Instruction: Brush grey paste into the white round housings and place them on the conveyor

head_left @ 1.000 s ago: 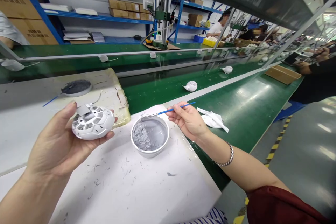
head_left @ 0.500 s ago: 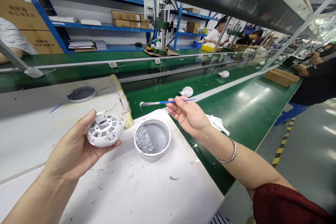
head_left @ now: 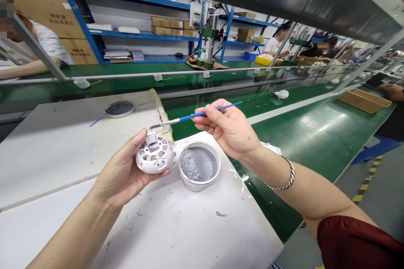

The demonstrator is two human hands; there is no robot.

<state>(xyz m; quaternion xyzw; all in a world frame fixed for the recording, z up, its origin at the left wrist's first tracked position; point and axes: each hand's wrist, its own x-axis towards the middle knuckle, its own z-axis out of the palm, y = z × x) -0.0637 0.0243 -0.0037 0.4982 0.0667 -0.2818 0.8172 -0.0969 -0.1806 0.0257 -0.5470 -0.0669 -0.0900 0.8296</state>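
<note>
Tabletop (head_left: 176,235): white, grey-flecked | conveyor belt (head_left: 315,134): green | shelving (head_left: 75,19): blue

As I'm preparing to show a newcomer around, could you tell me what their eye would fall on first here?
At the centre, the left hand holds up a white openwork ball-shaped shell above a white board. Just right of it sits a round tub of grey paste, while the right hand, above the tub, pinches a thin blue-handled brush pointing towards the shell.
</note>
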